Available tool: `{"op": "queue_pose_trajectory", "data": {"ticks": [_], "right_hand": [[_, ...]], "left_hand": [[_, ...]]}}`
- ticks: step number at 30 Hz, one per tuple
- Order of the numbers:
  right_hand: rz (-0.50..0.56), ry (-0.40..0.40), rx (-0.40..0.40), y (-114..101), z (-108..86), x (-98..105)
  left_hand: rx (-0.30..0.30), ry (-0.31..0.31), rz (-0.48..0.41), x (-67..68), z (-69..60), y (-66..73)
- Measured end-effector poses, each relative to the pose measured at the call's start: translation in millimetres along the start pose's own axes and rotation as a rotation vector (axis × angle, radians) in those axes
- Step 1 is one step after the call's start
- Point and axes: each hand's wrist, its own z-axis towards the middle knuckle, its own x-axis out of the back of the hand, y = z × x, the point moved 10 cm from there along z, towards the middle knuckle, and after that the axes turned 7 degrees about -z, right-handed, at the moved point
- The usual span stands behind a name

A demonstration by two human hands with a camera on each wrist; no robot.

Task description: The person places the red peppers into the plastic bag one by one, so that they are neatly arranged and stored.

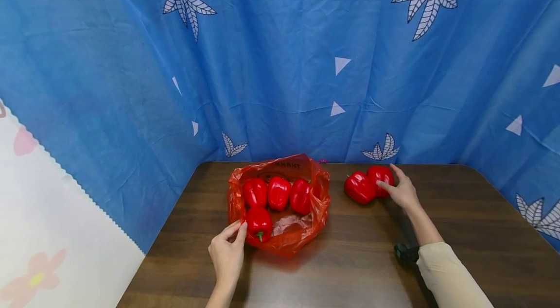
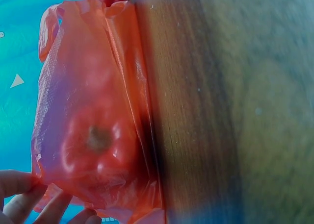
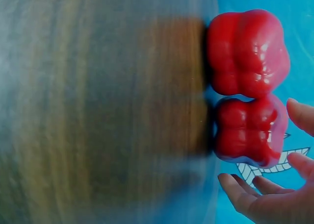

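A red plastic bag [image 1: 321, 191] stands with its mouth wide on the table, several red bell peppers [image 1: 278, 193] inside. My left hand [image 1: 227, 249] pinches the bag's near-left rim between thumb and fingers, beside the bell pepper with a green stem [image 1: 259, 223]. Through the thin film, the left wrist view shows that bell pepper's stem end [image 2: 98, 138]. To the right of the bag, two more red bell peppers lie touching. My right hand [image 1: 403, 192] is spread around the right-hand bell pepper [image 3: 250, 131], its fingers apart from the skin in the right wrist view; the other bell pepper [image 3: 248, 52] sits beside it.
The brown wooden table [image 1: 341, 269] ends at the back against a blue patterned curtain [image 1: 280, 55]. A white floral cloth [image 1: 52, 220] hangs at the left. On the right wrist sits a dark strapped device [image 1: 406, 253].
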Motion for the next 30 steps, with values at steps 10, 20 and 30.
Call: {"op": "queue_pose_trajectory", "data": {"ticks": [10,20,30], "right_hand": [[-0.001,-0.029,-0.014,4,-1.3,-8],[0.037,0.026,-0.033,8,-2.8,-6],[0.056,0.093,-0.056,11,-9.8,3]], "left_hand": [[0.015,-0.009,-0.005,-0.2,-0.1,-0.1],[0.009,-0.01,-0.01,-0.8,0.1,-0.3],[0.02,-0.017,-0.026,-1.0,-0.5,-2.0]]}}
